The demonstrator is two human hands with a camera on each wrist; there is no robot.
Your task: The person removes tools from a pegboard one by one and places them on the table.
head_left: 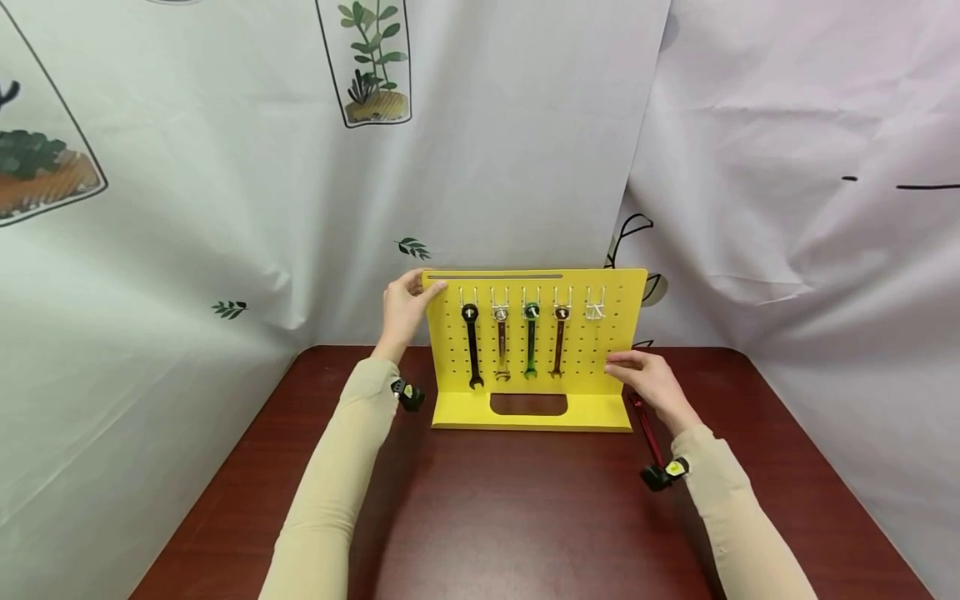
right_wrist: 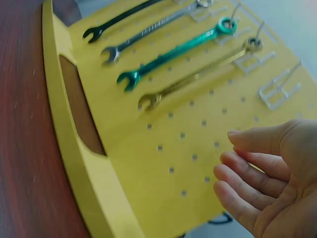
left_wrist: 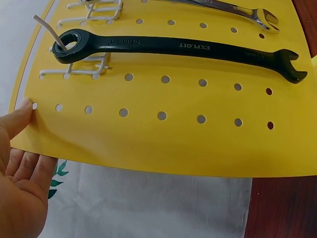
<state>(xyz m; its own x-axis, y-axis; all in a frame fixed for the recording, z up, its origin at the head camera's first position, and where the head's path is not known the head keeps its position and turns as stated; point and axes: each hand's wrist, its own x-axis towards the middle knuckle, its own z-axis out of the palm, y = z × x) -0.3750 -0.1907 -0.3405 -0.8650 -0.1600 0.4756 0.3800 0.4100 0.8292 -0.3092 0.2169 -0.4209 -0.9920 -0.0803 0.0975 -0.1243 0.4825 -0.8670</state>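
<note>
My left hand [head_left: 403,310] pinches the upper left corner of a yellow pegboard [head_left: 600,367], thumb in front and fingers behind. On its white hooks hang a black combination wrench [left_wrist: 173,46], a silver wrench [head_left: 502,346], a green wrench [right_wrist: 173,55] and a gold-toned wrench [right_wrist: 198,76], ring ends up. The rightmost hook [right_wrist: 278,94] bears no wrench. My right hand [head_left: 652,385] hovers by the board's lower right edge, fingers loosely bent, nothing in it. Below that hand a red wrench [head_left: 649,433] lies on the table, partly hidden by the wrist camera.
The board stands on its own yellow foot [head_left: 459,410] toward the back of a dark red-brown table [head_left: 510,517]. Behind and at both sides hangs a white cloth [head_left: 517,150] printed with plants.
</note>
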